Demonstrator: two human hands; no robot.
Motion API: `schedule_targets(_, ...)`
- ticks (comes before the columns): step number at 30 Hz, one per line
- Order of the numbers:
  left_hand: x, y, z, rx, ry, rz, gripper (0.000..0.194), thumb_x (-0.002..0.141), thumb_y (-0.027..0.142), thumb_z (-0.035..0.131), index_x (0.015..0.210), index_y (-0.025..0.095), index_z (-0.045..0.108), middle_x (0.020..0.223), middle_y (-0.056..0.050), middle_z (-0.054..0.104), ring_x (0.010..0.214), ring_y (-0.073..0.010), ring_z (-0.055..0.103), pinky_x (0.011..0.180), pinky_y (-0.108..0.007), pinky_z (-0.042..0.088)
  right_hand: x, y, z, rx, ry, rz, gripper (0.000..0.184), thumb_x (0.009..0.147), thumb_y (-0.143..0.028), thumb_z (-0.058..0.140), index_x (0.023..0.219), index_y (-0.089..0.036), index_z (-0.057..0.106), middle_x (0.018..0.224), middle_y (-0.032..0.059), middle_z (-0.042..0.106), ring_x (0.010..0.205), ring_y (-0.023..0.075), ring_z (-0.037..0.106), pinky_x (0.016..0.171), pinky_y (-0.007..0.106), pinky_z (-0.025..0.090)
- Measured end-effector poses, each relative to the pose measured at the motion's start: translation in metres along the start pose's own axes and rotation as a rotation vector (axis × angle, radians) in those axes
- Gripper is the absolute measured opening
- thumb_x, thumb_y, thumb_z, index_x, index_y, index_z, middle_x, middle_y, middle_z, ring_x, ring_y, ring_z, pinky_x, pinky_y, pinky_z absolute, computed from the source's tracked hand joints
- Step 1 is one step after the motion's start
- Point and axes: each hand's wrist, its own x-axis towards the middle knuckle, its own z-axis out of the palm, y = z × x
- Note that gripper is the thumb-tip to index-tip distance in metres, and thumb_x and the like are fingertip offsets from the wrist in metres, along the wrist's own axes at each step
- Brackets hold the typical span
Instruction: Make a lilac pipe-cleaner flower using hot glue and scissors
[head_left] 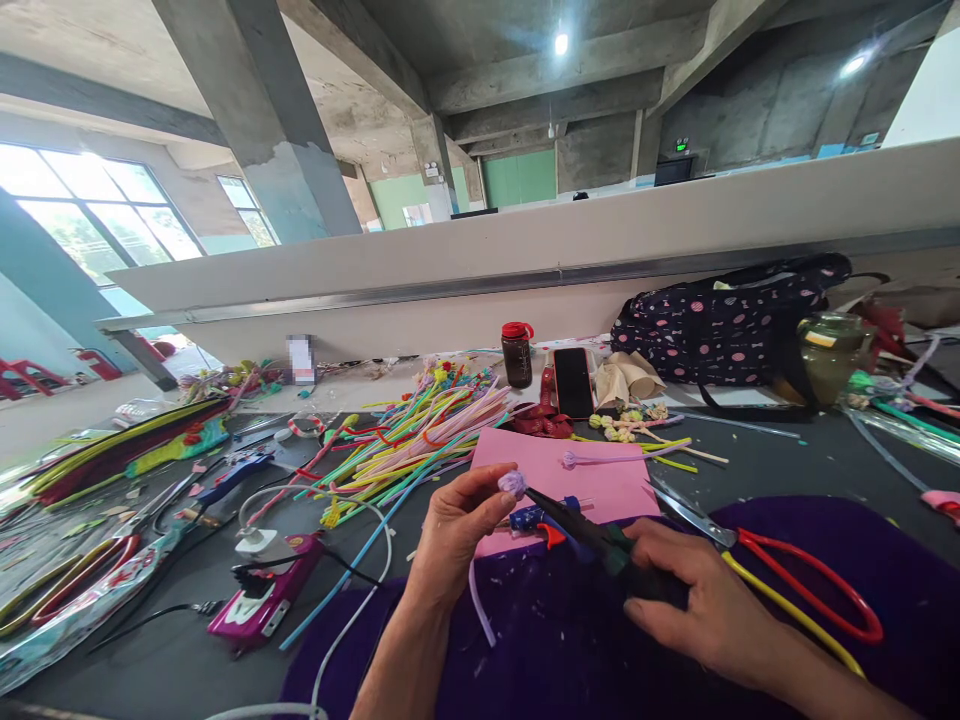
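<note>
Between thumb and fingertips, my left hand (459,520) pinches a small lilac pipe-cleaner flower (512,484), whose fuzzy stem (481,605) hangs below the palm. My right hand (679,590) is wrapped round dark-handled long-nose pliers (581,525). Their tips reach the right side of the flower head; whether they grip it I cannot tell. Behind them a blue glue gun (536,516) with an orange trigger lies on a pink sheet (517,455). Another lilac flower on a stem (568,459) rests on that sheet.
Scissors with red and yellow handles (806,580) lie at the right. Bundled coloured pipe cleaners (427,430) spread across the middle. A purple power strip (266,595) with cables sits at the left. A bottle (517,355), phone (572,383) and patterned bag (720,325) stand along the back.
</note>
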Motion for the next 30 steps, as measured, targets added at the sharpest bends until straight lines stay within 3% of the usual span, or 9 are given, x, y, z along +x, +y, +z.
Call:
schedule_targets(8, 0.000, 0.000, 0.001, 0.016, -0.006, 0.004, 0.027, 0.055, 0.022, 0.076, 0.081, 0.018, 0.071, 0.074, -0.004, 0.071, 0.071, -0.0168, 0.062, 0.066, -0.025, 0.046, 0.000, 0.001, 0.000, -0.036, 0.020, -0.035, 0.013, 0.067, -0.014, 0.057, 0.063, -0.019, 0.046, 0.076, 0.0011, 0.055, 0.071, 0.0159, 0.053, 0.063, 0.026, 0.040)
schedule_targets(20, 0.001, 0.001, 0.000, 0.081, 0.003, 0.010, 0.028, 0.056, 0.025, 0.075, 0.083, 0.017, 0.071, 0.072, -0.005, 0.070, 0.067, -0.0168, 0.060, 0.057, -0.023, 0.041, -0.001, 0.000, 0.001, -0.078, 0.004, -0.042, 0.016, 0.066, -0.013, 0.057, 0.066, -0.019, 0.042, 0.077, 0.0008, 0.055, 0.068, 0.0144, 0.051, 0.060, 0.025, 0.038)
schedule_targets(30, 0.006, 0.000, -0.009, 0.132, -0.075, -0.014, 0.030, 0.058, 0.026, 0.074, 0.087, 0.017, 0.071, 0.072, -0.005, 0.069, 0.065, -0.0156, 0.060, 0.051, -0.021, 0.037, 0.001, 0.003, 0.000, -0.108, 0.013, -0.053, 0.016, 0.066, -0.016, 0.059, 0.067, -0.020, 0.043, 0.074, 0.0001, 0.055, 0.068, 0.0156, 0.053, 0.061, 0.026, 0.040)
